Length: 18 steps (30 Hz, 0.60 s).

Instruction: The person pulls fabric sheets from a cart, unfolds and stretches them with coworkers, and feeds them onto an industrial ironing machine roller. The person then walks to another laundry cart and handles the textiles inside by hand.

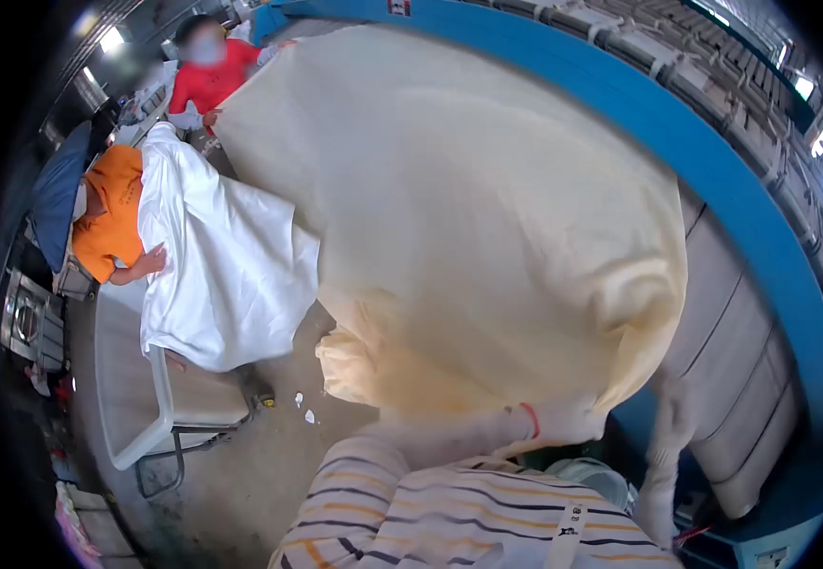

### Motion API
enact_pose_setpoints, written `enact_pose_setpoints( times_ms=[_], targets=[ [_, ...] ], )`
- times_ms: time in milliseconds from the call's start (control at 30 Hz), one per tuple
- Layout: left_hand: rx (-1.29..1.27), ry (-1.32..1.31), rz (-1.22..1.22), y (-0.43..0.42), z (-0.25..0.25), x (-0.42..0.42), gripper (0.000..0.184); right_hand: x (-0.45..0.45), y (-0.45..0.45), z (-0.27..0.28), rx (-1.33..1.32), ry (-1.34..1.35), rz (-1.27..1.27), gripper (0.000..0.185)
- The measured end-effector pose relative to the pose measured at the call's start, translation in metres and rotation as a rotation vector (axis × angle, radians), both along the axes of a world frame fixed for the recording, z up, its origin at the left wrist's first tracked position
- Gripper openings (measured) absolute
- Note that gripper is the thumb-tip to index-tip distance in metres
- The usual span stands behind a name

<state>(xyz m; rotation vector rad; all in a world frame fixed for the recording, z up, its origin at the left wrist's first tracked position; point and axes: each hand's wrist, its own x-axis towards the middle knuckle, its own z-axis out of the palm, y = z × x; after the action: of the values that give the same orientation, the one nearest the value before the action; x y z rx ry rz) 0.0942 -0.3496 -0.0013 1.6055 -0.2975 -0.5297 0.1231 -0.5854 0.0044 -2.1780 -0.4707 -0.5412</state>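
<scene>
Our left hand (pixel 577 423) touches the cream cloth (pixel 449 209), our right hand (pixel 674 406) farther right; how their fingers close, we cannot tell.

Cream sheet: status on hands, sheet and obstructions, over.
Left hand at near edge of cream sheet, grip unclear; right hand beside beige panels. Co-worker in red holds sheet's far end. White cloth alongside; no clear obstruction.

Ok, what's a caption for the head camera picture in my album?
A wide cream fabric sheet spread beside a long blue machine frame, a red-shirted person holding the sheet's far edge.
</scene>
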Motion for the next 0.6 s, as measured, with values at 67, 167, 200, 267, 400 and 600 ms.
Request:
enact_pose_setpoints(
  times_ms=[67,167,200,267,400,600],
  targets=[
    [0.034,-0.295,0.021,-0.017,0.004,0.017,0.024,-0.055,0.004,-0.029,-0.058,0.171,-0.052,0.052],
    [0.187,-0.772,-0.079,-0.090,-0.008,0.054,0.027,-0.102,0.029,-0.084,-0.022,0.684,0.005,0.099],
    [0.100,-1.094,0.003,-0.111,-0.034,0.058,0.031,-0.104,0.035,-0.114,0.023,0.697,-0.074,0.085],
    [0.047,-0.390,-0.143,-0.094,0.051,0.038,0.033,-0.092,0.023,-0.145,-0.360,0.223,-0.259,0.069],
    [-0.362,-0.095,-0.337,-0.052,0.051,0.003,0.036,-0.088,-0.067,-0.093,0.388,0.391,-0.384,0.042],
    [0.323,0.193,0.063,0.099,-0.098,-0.104,0.038,-0.119,-0.205,-0.144,0.091,0.674,-0.497,0.045]
  ],
)
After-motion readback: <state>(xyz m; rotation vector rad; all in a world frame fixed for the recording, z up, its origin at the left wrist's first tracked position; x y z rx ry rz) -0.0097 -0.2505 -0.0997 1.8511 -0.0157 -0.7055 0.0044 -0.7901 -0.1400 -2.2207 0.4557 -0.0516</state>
